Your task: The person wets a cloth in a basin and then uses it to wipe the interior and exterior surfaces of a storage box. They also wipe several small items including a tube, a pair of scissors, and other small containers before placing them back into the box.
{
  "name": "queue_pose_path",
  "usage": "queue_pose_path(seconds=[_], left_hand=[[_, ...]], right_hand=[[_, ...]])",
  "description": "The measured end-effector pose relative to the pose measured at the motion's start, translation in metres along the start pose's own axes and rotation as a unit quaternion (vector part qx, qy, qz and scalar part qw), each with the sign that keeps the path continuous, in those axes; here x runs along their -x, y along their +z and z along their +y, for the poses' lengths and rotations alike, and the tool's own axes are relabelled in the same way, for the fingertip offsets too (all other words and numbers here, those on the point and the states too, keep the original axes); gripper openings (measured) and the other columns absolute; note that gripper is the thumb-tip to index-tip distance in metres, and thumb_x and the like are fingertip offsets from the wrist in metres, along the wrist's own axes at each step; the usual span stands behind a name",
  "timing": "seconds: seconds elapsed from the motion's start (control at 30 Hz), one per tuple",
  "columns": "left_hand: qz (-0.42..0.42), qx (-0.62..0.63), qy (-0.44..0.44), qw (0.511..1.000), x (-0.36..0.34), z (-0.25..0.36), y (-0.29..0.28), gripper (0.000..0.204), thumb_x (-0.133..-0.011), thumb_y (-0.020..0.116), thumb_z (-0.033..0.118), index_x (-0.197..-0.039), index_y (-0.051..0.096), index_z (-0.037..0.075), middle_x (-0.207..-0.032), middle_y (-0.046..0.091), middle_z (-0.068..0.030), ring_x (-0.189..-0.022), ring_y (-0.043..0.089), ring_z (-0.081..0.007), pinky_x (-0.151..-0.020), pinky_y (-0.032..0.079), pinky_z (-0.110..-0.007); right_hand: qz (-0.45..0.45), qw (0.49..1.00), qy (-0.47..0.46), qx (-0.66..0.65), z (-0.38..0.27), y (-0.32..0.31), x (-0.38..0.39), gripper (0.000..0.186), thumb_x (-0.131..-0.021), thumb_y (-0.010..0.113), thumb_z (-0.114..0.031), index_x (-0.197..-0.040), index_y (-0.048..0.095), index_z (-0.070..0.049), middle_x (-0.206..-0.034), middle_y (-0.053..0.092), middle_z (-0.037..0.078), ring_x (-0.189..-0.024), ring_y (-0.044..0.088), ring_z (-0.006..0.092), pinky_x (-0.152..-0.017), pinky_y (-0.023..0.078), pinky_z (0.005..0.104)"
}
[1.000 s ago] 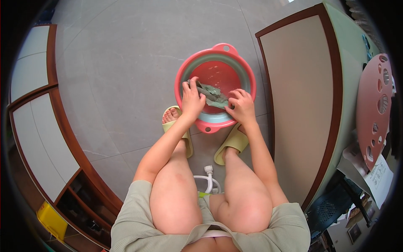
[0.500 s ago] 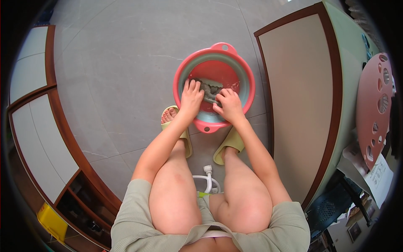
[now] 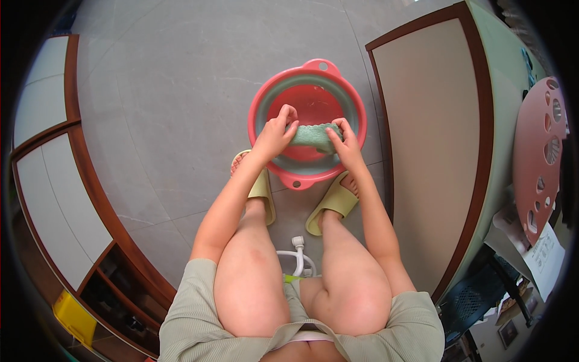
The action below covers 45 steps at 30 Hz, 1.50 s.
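A pink collapsible basin [image 3: 259,96] with a grey-green inner band stands on the floor between my feet. Over it, my left hand [image 3: 277,133] grips the left end of a mint-green cloth [image 3: 310,134] with a scalloped edge, its fingers curled. My right hand [image 3: 344,145] pinches the right end, thumb across the front. The cloth is stretched roughly level between them above the red bottom, with some hanging fabric near my right hand. Pale yellow-green slippers [image 3: 335,199] are on my feet just beside the basin.
Grey floor tiles [image 3: 199,90] surround the basin. White-and-brown cabinets [image 3: 48,193] line the left, a yellow object [image 3: 72,317] low there. A framed cabinet side [image 3: 428,145], pink perforated board [image 3: 531,157] and papers [image 3: 543,259] are on the right. White hose fittings [image 3: 298,256] lie between my legs.
Both hands have raised the cloth from the basin's bottom. Earlier it lay bunched and darker-looking under my fingers; now it is spread between my hands, with my right hand slightly farther right.
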State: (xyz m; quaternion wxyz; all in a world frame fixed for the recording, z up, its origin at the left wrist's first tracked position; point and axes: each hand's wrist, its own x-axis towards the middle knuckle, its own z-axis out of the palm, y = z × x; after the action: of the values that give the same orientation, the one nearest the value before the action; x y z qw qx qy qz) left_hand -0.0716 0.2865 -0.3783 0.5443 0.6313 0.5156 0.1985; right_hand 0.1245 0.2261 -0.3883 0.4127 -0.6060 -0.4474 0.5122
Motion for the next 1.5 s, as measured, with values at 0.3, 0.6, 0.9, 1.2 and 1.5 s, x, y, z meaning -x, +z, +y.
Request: queue_pose_path(seconds=[0.3,0.6,0.9,1.2,1.5], left_hand=[[-0.098,-0.232,0.01,0.968,-0.013,-0.034,0.012,0.028,-0.069,0.067,0.019,-0.09,0.062,0.002,-0.084,0.064,-0.0157,-0.082,0.061,-0.0314,-0.073,0.048,-0.039],[0.01,0.081,-0.128,0.988,-0.024,-0.05,0.037,0.033,-0.091,0.05,0.031,-0.079,0.059,0.001,-0.063,0.052,0.0015,-0.06,0.044,-0.0038,-0.053,0.038,-0.023],[0.008,0.332,-0.241,0.912,-0.008,-0.001,0.064,0.036,-0.094,0.042,0.035,-0.09,0.06,0.004,-0.074,0.057,0.002,-0.064,0.05,-0.0051,-0.057,0.041,-0.023],[-0.062,-0.018,-0.107,0.992,0.0,-0.021,-0.001,0.054,-0.061,0.076,0.025,-0.096,0.039,0.007,-0.091,0.045,-0.0075,-0.086,0.048,-0.0197,-0.074,0.043,-0.032],[-0.091,-0.189,0.083,0.974,0.008,-0.003,-0.011,0.01,-0.072,0.063,0.007,-0.08,0.057,0.005,-0.1,0.05,-0.0093,-0.093,0.053,-0.0268,-0.08,0.045,-0.037]], right_hand=[[-0.031,0.837,-0.095,0.538,0.019,0.024,-0.008,0.023,-0.073,0.066,-0.029,-0.081,0.058,-0.009,-0.075,0.058,0.008,-0.072,0.061,0.0257,-0.058,0.05,0.0372],[0.047,0.995,0.078,0.028,0.033,0.029,-0.025,0.025,-0.078,0.065,-0.026,-0.081,0.056,-0.002,-0.074,0.059,0.011,-0.066,0.057,0.0177,-0.062,0.046,0.0311],[0.223,0.97,-0.018,0.092,-0.001,0.051,-0.026,0.029,-0.082,0.06,-0.025,-0.071,0.048,-0.001,-0.06,0.05,0.015,-0.055,0.05,0.0249,-0.057,0.042,0.0343],[-0.038,0.978,0.041,0.201,-0.027,-0.003,-0.019,0.034,-0.073,0.066,-0.025,-0.102,0.052,-0.013,-0.109,0.051,0.012,-0.102,0.053,0.0277,-0.086,0.043,0.0383],[-0.162,0.929,-0.009,0.332,-0.034,-0.016,-0.006,0.018,-0.07,0.065,-0.015,-0.081,0.064,-0.001,-0.1,0.056,0.009,-0.091,0.057,0.0269,-0.078,0.047,0.0356]])
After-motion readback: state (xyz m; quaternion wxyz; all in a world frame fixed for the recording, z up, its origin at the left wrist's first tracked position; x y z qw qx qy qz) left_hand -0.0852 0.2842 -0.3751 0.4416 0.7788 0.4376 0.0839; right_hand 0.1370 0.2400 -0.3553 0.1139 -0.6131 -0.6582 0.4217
